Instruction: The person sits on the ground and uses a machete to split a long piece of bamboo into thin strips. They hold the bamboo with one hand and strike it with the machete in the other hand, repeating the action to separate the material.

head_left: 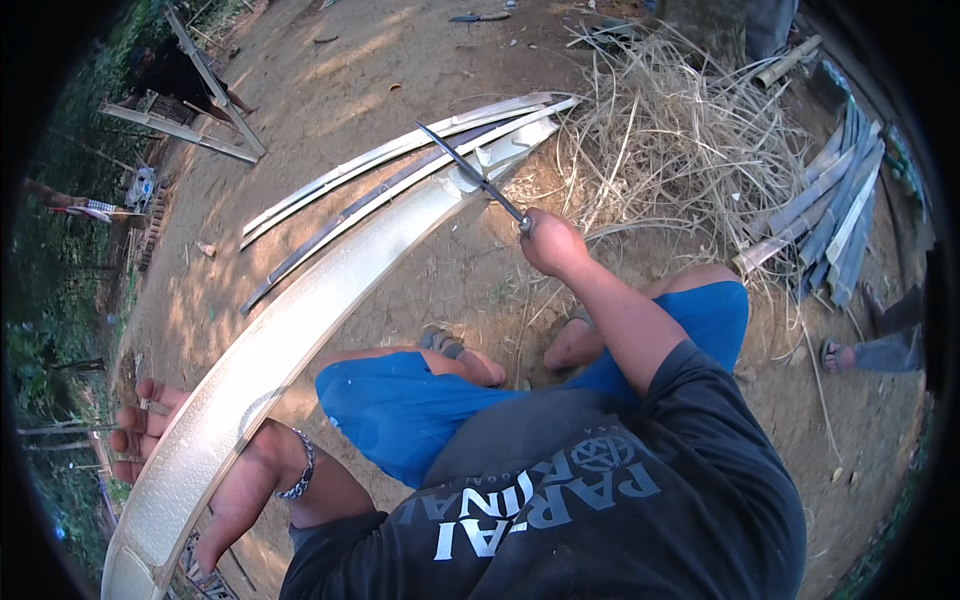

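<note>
A long half-round length of split bamboo (318,295), its pale hollow side up, runs from the lower left to the far middle. Under its near part lies my left hand (243,482), palm up, fingers stretched out past one edge and thumb past the other; the bamboo hides part of the palm. My right hand (553,244) is closed around the handle of a knife (455,157) with a long dark blade. That blade crosses over the far part of the bamboo, near an inner node; whether it touches cannot be told.
Split bamboo strips (350,205) lie on the dirt ground beyond the bamboo. A heap of shavings (665,150) is at the far right, with a bundle of strips (845,200) beside it. Another person's foot (838,356) shows at the right edge. Wooden poles (190,130) stand far left.
</note>
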Tool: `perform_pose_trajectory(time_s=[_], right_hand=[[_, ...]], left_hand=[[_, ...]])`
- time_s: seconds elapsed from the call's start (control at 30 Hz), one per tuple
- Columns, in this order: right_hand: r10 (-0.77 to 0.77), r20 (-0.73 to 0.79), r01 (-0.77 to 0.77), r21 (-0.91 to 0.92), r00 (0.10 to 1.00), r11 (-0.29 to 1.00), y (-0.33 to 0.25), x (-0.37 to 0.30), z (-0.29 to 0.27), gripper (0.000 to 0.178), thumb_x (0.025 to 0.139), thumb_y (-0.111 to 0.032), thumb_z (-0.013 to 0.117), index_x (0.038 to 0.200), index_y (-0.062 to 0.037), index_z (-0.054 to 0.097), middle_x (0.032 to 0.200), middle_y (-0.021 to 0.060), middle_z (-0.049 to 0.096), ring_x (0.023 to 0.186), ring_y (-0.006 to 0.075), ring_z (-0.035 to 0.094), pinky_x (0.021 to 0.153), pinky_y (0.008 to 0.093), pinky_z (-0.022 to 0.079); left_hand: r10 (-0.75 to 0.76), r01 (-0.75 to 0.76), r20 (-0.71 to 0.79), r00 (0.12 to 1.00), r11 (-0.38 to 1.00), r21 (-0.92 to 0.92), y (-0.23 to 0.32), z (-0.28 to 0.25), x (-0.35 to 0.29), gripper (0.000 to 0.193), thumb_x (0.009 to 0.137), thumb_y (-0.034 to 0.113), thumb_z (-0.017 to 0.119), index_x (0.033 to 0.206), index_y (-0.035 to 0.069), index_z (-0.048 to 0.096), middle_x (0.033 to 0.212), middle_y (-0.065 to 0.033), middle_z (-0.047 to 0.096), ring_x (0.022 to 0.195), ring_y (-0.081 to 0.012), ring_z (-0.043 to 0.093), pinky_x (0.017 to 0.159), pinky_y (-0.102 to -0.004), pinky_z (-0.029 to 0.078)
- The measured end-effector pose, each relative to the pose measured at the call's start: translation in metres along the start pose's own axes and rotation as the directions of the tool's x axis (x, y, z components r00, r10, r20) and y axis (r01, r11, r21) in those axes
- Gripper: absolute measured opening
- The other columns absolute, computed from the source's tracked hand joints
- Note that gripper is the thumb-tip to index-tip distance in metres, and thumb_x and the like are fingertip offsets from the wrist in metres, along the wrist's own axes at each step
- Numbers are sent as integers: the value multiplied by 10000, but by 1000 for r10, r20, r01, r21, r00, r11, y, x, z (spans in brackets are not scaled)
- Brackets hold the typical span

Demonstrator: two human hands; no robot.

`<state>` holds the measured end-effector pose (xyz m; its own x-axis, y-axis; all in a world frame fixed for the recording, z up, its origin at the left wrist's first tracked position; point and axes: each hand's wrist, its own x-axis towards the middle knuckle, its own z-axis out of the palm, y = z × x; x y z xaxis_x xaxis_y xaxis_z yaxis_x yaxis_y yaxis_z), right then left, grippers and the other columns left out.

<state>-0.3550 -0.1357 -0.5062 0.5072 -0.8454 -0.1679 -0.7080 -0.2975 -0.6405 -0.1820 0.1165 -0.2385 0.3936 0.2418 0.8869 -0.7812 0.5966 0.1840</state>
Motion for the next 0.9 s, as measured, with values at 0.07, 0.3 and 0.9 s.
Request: perform_pose_trajectory(time_s=[0.07,0.3,0.9], right_hand=[[-22,48,23,-14,999,1000,-4,-1,7,221,858,-220,573,1009,-60,591,1006,199,654,981,388,612,844,477,481],[-28,42,30,-55,999,998,-3,-6,22,232,854,-226,592,1022,-67,591,971,193,664,961,379,626,841,471,488],[-356,265,330,137,896,934,-124,-99,-48,280,833,-190,640,1010,-15,513,837,235,649,847,418,644,748,498,503]], left_hand=[[-177,175,20,984,983,56,-10,-13,-55,1116,683,869,500,1375,9,339,1349,-212,391,1247,-374,401,1058,-584,316],[-407,401,127,905,913,72,-39,-29,-116,868,856,730,438,1404,75,281,1114,-145,545,1087,-297,562,1045,-521,409],[-269,343,232,935,855,-389,-8,-7,67,521,902,514,586,1112,53,462,747,0,365,619,-99,369,569,-252,325]])
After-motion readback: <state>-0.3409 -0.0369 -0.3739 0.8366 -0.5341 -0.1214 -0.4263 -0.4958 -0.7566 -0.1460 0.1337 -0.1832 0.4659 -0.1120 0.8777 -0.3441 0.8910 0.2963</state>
